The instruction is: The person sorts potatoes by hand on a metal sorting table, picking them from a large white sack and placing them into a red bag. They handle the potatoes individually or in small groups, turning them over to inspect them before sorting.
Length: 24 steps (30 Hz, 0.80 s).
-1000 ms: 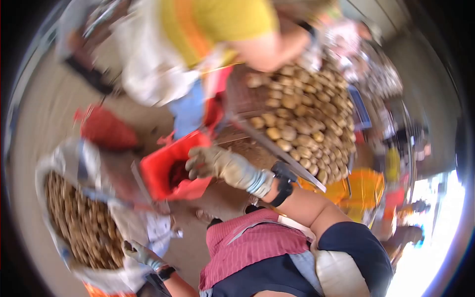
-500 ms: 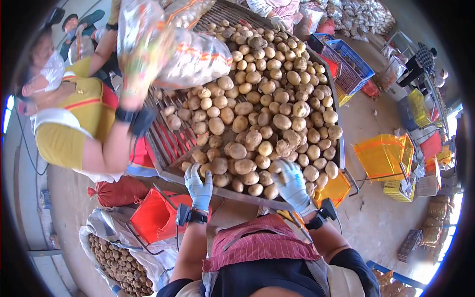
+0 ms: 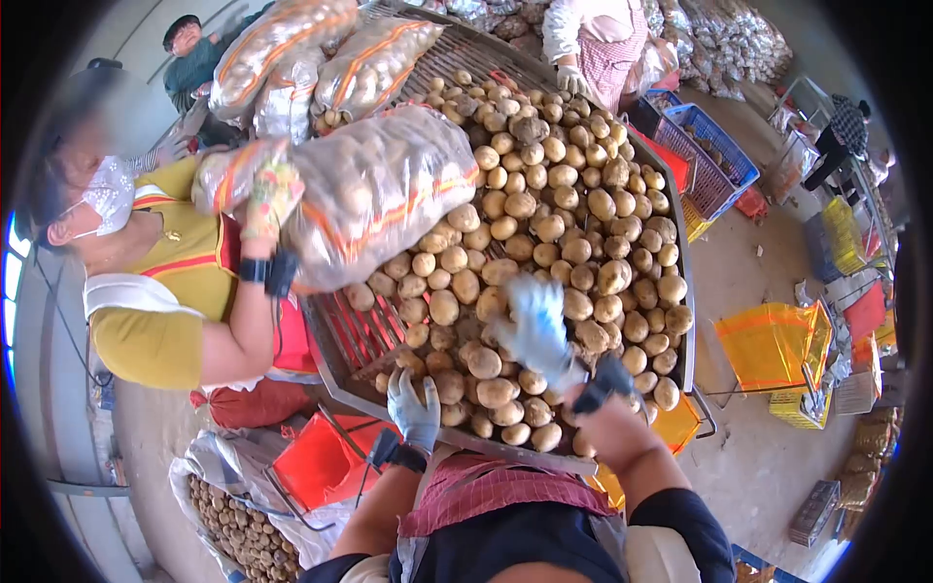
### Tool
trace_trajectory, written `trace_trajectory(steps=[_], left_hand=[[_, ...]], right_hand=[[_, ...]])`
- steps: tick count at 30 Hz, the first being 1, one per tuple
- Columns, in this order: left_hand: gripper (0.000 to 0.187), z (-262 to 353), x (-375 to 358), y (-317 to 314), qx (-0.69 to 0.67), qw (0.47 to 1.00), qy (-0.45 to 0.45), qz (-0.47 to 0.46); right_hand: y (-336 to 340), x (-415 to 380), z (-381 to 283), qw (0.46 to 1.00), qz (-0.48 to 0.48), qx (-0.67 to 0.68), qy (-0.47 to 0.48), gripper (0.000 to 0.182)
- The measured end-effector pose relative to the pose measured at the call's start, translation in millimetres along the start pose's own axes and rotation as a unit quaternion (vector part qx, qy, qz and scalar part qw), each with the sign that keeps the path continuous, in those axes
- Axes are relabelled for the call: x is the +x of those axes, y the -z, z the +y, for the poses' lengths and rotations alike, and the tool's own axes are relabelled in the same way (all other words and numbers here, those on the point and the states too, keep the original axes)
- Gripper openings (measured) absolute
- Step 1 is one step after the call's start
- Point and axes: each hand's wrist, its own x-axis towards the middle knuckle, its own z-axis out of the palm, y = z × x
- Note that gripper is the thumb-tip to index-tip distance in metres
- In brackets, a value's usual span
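Left hand (image 3: 414, 410): gloved, positioned at the near rim (image 3: 520, 453) of the slatted table (image 3: 465, 53), beside the closest potatoes (image 3: 496, 393). Grip is wide; the fingers are spread and nothing is visibly held.

Right hand (image 3: 537, 325): gloved, over the middle of the potato layer. Motion blur hides the fingers, so grip width, contact and any held potato cannot be told.

Location of potatoes: loose across the table, densest toward the near and right sides, with some slats exposed at the left. A co-worker's gloved hand (image 3: 272, 199) is on a large filled bag (image 3: 374, 185) lying along the left side of the layer. Below the near left corner are a red container (image 3: 326, 462) and an open white sack (image 3: 258, 466) of potatoes.

Caution — potato loss: potatoes lie close against the near rim. A fast sweep of the right hand toward the body could push some over it, beside the left hand.

Caution — bag movement: the bag is bulky and rests near loose potatoes. If it rolls or is dragged, it could shove them toward the rim or pinch fingers that reach in.

Caution — handling: potatoes are round and gloves may reduce feel. A hurried grasp could slip, and knocks between potatoes could bruise the skins.
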Motion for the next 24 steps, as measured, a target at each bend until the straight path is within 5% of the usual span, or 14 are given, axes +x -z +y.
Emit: trace_trajectory(steps=[4,8,11,16,20,23,24], left_hand=[[0.043,5,2,7,-0.016,1.000,0.005,-0.022],[0.041,7,1,9,-0.027,0.999,0.022,-0.028],[0.038,12,1,11,-0.028,0.998,0.038,-0.031],[0.036,11,1,12,-0.030,0.998,0.041,-0.046],[0.036,11,3,11,-0.032,0.998,0.041,-0.046],[0.036,10,3,13,-0.042,0.997,0.041,-0.047],[0.035,11,4,13,-0.050,0.997,0.044,-0.042]], right_hand=[[-9,151,89,0.978,0.125,-0.131,-0.102,0.044],[-32,251,137,0.946,-0.045,-0.243,-0.208,0.067],[-53,277,148,0.912,-0.055,-0.359,-0.193,0.080],[-65,279,157,0.910,-0.100,-0.355,-0.190,0.083],[-60,262,171,0.954,0.069,-0.240,-0.165,0.078],[-52,245,175,0.962,0.210,-0.018,-0.174,0.084],[-50,237,176,0.935,0.217,0.170,-0.221,0.083]])
